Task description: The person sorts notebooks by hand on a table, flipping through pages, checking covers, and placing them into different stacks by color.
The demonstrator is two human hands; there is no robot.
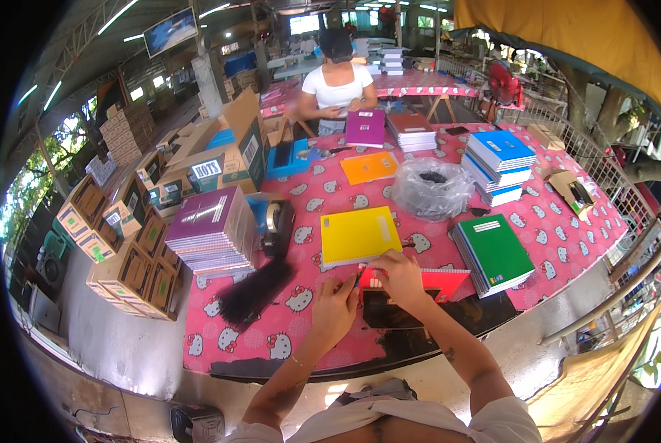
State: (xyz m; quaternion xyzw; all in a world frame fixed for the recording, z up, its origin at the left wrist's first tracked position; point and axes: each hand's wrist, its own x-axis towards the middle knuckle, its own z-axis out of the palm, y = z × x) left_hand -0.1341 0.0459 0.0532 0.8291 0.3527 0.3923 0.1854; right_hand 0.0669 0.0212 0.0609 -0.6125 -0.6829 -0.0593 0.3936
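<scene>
My left hand (pixel 336 304) is closed in a pinch at the left end of a red notebook (pixel 449 279). Just to its right, my right hand (pixel 397 277) bends over the notebook's edge, fingers pressed together. A small thin dark piece (pixel 359 276) shows between the two hands, too small to name. The red notebook rests against a dark block (pixel 393 310) at the table's near edge. Beyond my hands lies a yellow notebook (pixel 360 235). Left of them is a bundle of thin black strands (pixel 258 294).
Stacks of purple (pixel 211 225), green (pixel 495 252) and blue notebooks (pixel 500 151) stand around. A clear plastic bag (pixel 434 190), an orange notebook (pixel 369 168) and a tape dispenser (pixel 277 225) share the pink table. Cardboard boxes (pixel 135 273) pile up at left. Opposite stands another person (pixel 338 85).
</scene>
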